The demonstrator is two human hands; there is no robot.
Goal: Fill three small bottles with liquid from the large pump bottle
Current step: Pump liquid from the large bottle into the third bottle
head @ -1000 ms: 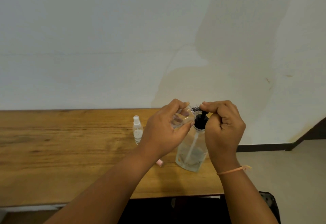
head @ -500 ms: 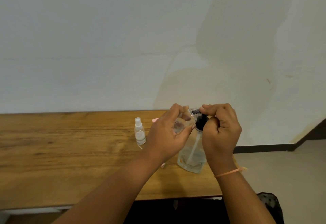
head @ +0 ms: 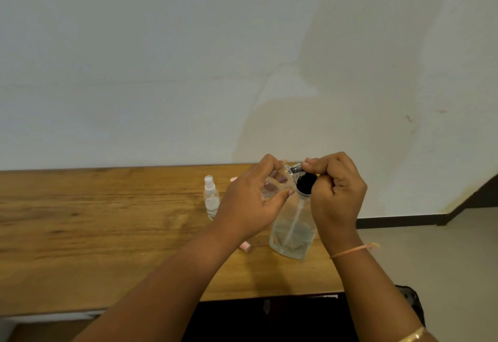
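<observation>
On my feed the left hand (head: 250, 201) is curled round a clear small bottle (head: 273, 188), held tilted above the table with its neck pointing right. The right hand (head: 336, 196) is fisted, and I see its thumb and forefinger pinching the silver cap (head: 295, 170) at that neck. Just below the cap is the black pump head (head: 305, 184) of the pump bottle (head: 292, 231); I can't tell if the two touch. The pump bottle stands upright on the wooden table (head: 94, 234) between the wrists, with a little liquid at the bottom. Left of the left hand a spray bottle (head: 210, 199) with a white top stands upright. A pink object (head: 246, 247) pokes out beneath the left wrist; I can't make out what it is. A thin band (head: 350, 251) circles the right wrist.
</observation>
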